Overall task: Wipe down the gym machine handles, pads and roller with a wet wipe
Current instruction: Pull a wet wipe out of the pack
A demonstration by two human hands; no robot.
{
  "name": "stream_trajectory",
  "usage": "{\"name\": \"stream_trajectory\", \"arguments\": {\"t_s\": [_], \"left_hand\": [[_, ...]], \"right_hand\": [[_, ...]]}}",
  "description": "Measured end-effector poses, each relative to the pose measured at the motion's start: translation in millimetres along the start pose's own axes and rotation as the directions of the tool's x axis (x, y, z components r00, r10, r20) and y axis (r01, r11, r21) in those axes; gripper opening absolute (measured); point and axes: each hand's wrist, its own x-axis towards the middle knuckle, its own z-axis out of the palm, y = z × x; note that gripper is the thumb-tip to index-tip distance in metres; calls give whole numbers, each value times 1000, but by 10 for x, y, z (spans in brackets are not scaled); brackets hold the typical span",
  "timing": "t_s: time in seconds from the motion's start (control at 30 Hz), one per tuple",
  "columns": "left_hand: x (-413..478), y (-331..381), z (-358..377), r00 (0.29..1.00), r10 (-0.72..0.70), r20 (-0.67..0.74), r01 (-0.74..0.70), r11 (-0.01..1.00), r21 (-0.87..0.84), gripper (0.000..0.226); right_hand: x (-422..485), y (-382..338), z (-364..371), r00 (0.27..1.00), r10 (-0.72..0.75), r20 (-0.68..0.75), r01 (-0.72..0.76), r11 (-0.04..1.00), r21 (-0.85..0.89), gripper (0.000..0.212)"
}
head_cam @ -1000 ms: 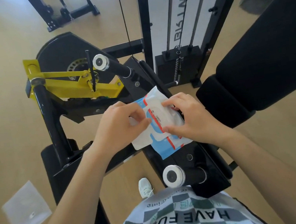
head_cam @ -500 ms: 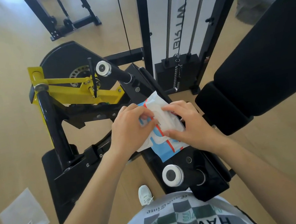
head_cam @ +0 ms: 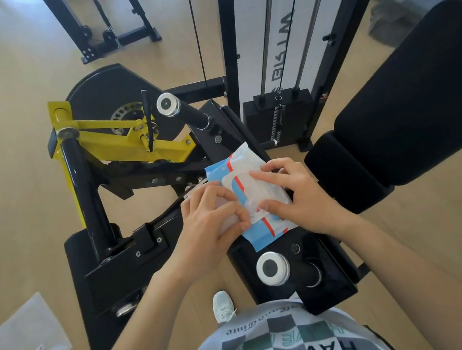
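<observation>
The wet-wipe pack (head_cam: 266, 231) lies at the centre of the frame on the black frame of the leg machine (head_cam: 144, 249), with its long axis running up the frame away from me, tilted a little toward the upper left. My right hand (head_cam: 299, 194) is spread flat on its right half. The fingers are nearly straight, with the forefinger across the top and the thumb along the near edge, pressing it down rather than gripping it. My left hand (head_cam: 210, 223) comes in from the left with the fingers curled, thumb and fingertips pinching at the white flap (head_cam: 241, 191) over the opening (flap or first wipe, I cannot tell which is between them). So the opening sits just right of my left fingertips, and I judge the pull has to go left and toward me, across the pack's short side, while the right hand anchors it. No wipe is out yet, so cleaning has not begun. The near chrome-capped handle (head_cam: 272, 268) is just below the pack, the far handle (head_cam: 168, 109) is up the frame, and the back pad (head_cam: 424, 102) is at the right.
</observation>
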Motion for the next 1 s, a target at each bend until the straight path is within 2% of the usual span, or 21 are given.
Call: {"name": "stream_trajectory", "arguments": {"t_s": [0.07,0.23,0.4,0.53,0.7,0.9,1.0], "left_hand": [[-25,11,7,1000,-23,4,23,998,-59,15],[6,-9,-13,999,-28,-28,24,993,-112,17],[63,0,-75,988,-88,-124,67,984,-167,29],[206,43,-139,980,-113,-165,106,993,-52,23],[356,132,-194,1000,-2,-28,6,990,141,33],[417,193,-169,997,-67,-36,71,988,140,13],[430,204,-128,997,-80,2,79,987,140,7]], "right_hand": [[13,-21,-5,1000,7,-8,-7,1000,21,54],[24,-145,99,995,30,-95,-41,993,-109,64],[-10,-107,92,998,46,-52,-49,997,-66,68],[-28,-115,81,997,69,-15,-70,997,-20,67],[-49,-95,74,997,75,7,-75,997,5,66],[-80,-97,59,996,87,18,-88,995,36,65],[-86,-115,69,996,89,10,-89,995,38,65]]}}
